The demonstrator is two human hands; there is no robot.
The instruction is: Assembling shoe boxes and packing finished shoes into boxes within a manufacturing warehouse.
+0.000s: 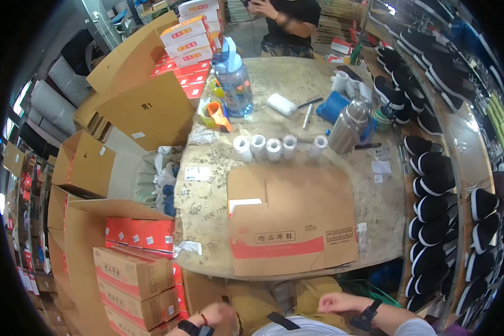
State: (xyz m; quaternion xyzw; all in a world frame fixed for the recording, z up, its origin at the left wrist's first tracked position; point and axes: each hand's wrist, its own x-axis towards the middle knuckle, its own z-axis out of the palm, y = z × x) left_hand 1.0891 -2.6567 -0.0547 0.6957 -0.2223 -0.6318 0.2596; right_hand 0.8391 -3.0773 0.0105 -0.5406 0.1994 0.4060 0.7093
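Spreading widest before me, the pale, scribbled worktable [382, 224] carries the cardboard carton [291, 215], while racks of black shoes [431, 199] with white soles line its right side. That carton lies flat on the near half of the table, just in front of my lap: plain brown, folded down into a broad, roughly square sheet, with a pinkish-red band crossing its near part, dark lettering in a thin frame over the band and a small printed panel toward the right corner. Cut lines mark a flap at its far left, where a white strip shows with a little red, and another slanting line runs at the near right corner. To the left of the table, smaller brown cartons [131, 274] stand stacked. Beyond my sheet rise a clear blue bottle [234, 84] and a leaning steel flask [350, 126]. Below the table's edge, my right hand [337, 303] hangs over my lap, fingers bent and close together; whether they pinch anything I cannot tell. My left hand [221, 313] is blurred, so I cannot tell how its fingers stand. Smallest are the white rolls [273, 150], upright in a row past the carton's far edge.
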